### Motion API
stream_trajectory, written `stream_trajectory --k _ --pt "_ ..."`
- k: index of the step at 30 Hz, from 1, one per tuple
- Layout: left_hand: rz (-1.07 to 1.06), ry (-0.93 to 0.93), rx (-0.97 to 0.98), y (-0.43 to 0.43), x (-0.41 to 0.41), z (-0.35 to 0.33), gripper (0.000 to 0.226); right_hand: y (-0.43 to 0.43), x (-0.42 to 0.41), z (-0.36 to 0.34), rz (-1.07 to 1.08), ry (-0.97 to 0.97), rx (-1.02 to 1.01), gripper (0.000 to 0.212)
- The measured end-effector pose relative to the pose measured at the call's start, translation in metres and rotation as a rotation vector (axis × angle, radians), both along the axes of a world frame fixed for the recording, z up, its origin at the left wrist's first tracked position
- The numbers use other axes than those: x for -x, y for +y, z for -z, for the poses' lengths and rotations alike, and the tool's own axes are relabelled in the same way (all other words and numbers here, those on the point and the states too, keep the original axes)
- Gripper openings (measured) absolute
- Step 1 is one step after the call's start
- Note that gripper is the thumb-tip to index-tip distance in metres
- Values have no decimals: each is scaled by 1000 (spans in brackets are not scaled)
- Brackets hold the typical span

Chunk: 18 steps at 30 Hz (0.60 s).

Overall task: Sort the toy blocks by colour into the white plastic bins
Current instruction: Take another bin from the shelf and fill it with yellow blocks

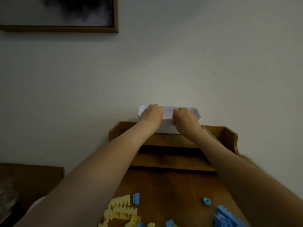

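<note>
As the white bins (168, 112) seem to be nested in one stack on the small wooden shelf (227, 133) at the far edge of the worktop (172, 190), close to the wall, I judge that the sorting itself is not yet begun. The left hand (152, 112) grips the stack near its left end and the right hand (185, 118) near its right end. The fingers (182, 109) of both are curled over the rim, clamped on the plastic. Whether anything lies inside I cannot tell. The yellow blocks (123, 210) and the blue blocks (226, 217) lie loose at the near edge, partly mixed, with one blue ring (207, 201) apart. What is left is to bring the bins down, separate them, and put in every block by colour.
</note>
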<state>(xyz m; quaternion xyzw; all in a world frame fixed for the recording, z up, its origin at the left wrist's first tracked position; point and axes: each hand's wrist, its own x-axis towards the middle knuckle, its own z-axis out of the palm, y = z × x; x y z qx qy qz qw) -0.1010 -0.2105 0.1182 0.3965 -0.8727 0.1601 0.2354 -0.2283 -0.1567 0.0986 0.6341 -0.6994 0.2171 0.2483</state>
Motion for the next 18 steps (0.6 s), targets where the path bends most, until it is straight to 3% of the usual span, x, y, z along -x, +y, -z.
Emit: stream_trajectory --k 5,11,16,18 --pt "-2 -130 -131 -4 -2 7 23 5 -1 2 -23 -67 -8 23" --pt "83 108 111 -2 -6 0 19 8 2 -6 11 -134 100 16" --pt "98 198 123 -1 -2 5 13 9 -5 -13 41 -100 1 31" --pt "108 232 151 -1 -2 6 11 8 -5 -14 45 -114 -12 28"
